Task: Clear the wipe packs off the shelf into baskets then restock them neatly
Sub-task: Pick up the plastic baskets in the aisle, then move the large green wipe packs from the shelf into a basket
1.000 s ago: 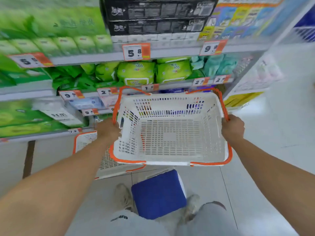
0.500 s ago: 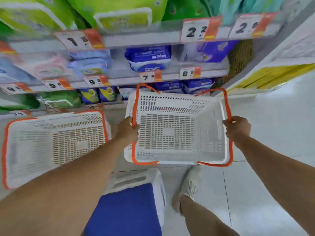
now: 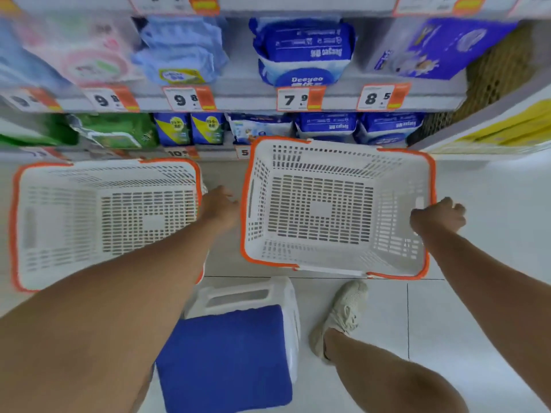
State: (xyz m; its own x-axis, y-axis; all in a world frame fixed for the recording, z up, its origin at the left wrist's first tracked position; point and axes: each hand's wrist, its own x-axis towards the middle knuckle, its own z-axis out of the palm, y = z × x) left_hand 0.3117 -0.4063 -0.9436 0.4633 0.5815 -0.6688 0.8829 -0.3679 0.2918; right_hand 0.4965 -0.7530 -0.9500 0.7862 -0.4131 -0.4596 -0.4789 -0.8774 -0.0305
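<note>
Two white slotted plastic baskets with orange rims [image 3: 107,222] [image 3: 337,207], floor, empty. Blue wipe packs [image 3: 302,52]: shelved. Left hand [image 3: 219,205] released; right hand [image 3: 438,217] grip unclear. Step: basket placement. Next: pull packs.

1. Two white baskets with orange rims sat side by side on the floor below the shelving: the left basket [image 3: 104,222] and the right basket [image 3: 337,210]. Both interiors stood open from above.
2. A narrow floor gap separated the baskets; the left hand [image 3: 219,205] occupied it.
3. The right hand [image 3: 438,216] sat at the right basket's right rim, with bare floor [image 3: 492,234] beyond.
4. Packs [image 3: 301,52] filled the shelf bays above, with price tags [image 3: 298,98] along the shelf edge.
5. A blue-topped stool [image 3: 229,353] and a shoe [image 3: 343,311] took up the near floor.
</note>
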